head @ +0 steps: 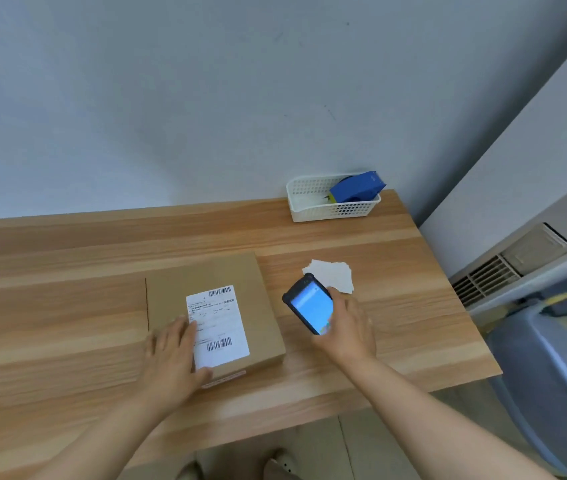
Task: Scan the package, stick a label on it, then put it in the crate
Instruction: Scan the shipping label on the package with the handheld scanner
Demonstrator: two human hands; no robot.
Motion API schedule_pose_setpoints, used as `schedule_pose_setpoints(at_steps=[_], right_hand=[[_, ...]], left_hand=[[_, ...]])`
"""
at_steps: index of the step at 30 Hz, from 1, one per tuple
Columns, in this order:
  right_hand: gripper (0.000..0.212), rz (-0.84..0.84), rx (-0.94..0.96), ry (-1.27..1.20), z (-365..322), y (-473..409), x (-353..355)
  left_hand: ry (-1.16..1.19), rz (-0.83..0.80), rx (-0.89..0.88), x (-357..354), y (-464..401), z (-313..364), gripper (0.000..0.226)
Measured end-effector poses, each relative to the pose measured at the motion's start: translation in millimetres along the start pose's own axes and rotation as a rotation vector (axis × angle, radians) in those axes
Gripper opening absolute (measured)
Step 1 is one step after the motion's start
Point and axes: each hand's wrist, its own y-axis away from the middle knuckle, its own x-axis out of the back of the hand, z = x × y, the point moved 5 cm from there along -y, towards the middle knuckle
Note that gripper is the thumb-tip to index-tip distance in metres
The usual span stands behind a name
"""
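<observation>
**Lining up the scanner on the box**

Holding a scanner (309, 308) in a closed grip, the right hand (347, 327) hovers over the worktop (67, 306) just right of the box (212, 306). Its lit screen faces up and its long axis runs diagonally, the top end tilted away toward the far left. The left hand (171, 358) lies flat, fingers open and spread, on the box's near left part, touching the left edge of the waybill (219, 327) and gripping nothing.

The box sits flat near the middle of the worktop, closer to the near edge, with its long axis running from near to far. The waybill shows one barcode at its far end and another at its near end. Both lie left of the scanner, so the scan probably needs its top end swung left over the box; the right hand is the nearer one.

Loose labels (334, 277) lie just beyond the scanner, and a basket (330, 211) stands at the far right corner. The crate (552, 375) waits on the floor past the right edge.
</observation>
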Motion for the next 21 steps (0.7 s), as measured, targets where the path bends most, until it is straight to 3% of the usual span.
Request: schedule_pose_setpoints(at_steps=[7, 12, 21], right_hand=[[0.086, 0.157, 0.158, 0.217, -51.1, 21.5, 30.0], [0.083, 0.137, 0.236, 0.378, -83.1, 33.0, 48.4], [0.083, 0.028, 0.291, 0.625, -124.1, 62.4, 88.5]], left_hand=[[-0.148, -0.157, -0.116, 10.6, 9.1, -25.3, 0.084], [-0.179, -0.232, -0.155, 15.4, 13.5, -33.3, 0.081], [-0.140, -0.203, -0.174, 17.4, 14.0, -38.3, 0.081]])
